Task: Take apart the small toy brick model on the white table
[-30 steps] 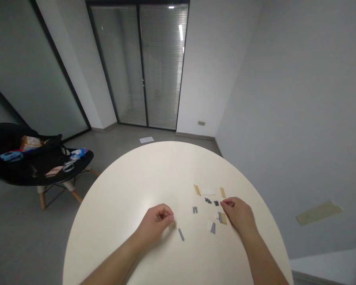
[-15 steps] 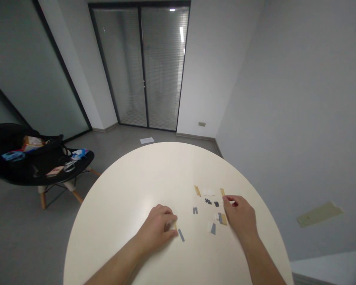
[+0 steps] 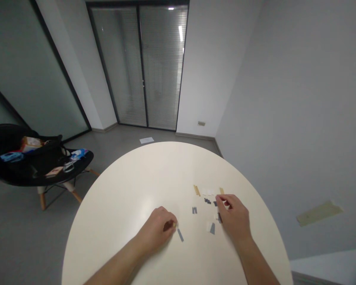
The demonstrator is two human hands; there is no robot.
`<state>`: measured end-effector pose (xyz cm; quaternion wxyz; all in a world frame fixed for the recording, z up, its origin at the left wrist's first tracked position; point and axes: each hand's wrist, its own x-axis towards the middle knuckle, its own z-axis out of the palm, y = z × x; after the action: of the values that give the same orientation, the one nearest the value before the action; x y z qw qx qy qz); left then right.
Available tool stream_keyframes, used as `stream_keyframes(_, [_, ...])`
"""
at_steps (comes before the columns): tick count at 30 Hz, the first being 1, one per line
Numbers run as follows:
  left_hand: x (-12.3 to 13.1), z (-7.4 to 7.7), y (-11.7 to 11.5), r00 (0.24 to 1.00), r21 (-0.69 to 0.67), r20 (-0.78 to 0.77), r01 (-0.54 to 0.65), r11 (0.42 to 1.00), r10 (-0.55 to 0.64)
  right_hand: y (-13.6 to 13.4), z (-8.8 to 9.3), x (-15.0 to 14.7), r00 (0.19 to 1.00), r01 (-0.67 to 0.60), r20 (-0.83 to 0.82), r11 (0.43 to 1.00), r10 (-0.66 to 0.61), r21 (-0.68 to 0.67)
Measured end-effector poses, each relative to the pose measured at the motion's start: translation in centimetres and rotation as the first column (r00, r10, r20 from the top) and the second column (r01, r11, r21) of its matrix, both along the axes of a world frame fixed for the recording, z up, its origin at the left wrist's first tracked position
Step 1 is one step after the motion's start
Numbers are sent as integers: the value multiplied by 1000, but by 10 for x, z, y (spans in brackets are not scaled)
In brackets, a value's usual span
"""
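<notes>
no legible text, labels or numbers, packaging (image 3: 32, 143) on the black chair (image 3: 32, 174) too blurred to read

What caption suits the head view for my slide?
Left hand and right hand work among a grey strip and a tan strip on a round white table.

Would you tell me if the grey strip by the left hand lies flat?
Flat: the grey strip lies along the tabletop beside the left hand.

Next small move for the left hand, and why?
Probably lift the small tan piece straight up: the left hand seems to pinch it at the fingertips, and a grey strip lies close beside it, so sliding could nudge that strip. The right hand is separately at the dark pieces.
</notes>
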<state>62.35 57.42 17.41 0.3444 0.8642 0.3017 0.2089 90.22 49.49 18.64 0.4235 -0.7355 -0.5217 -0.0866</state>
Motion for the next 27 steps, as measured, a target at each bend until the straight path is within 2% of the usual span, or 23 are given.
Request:
stream_keyframes(4, [0,-5,2,999,-86,0,-47,995,47,0,1,-11,997,-75,26,995,73,59])
stream_keyframes(8, [3,-9,3,978,-326,151,-89,941,145,1,0,-29,970,-240,71,968,235,78])
stream_keyframes(11, [5,-12,3,935,-501,291,-30,865,201,0,0,-52,894,-434,139,900,426,34])
stream_keyframes(15, [7,-14,2,890,-601,386,44,798,242,-2,1,-81,760,-621,167,778,628,-97])
stream_keyframes(19, [6,-17,3,877,-631,422,103,769,230,-1,1,-94,715,-654,175,737,676,-173])
stream_keyframes(27, [6,-18,2,899,-617,399,119,778,179,0,-1,-95,728,-638,144,739,671,-217])
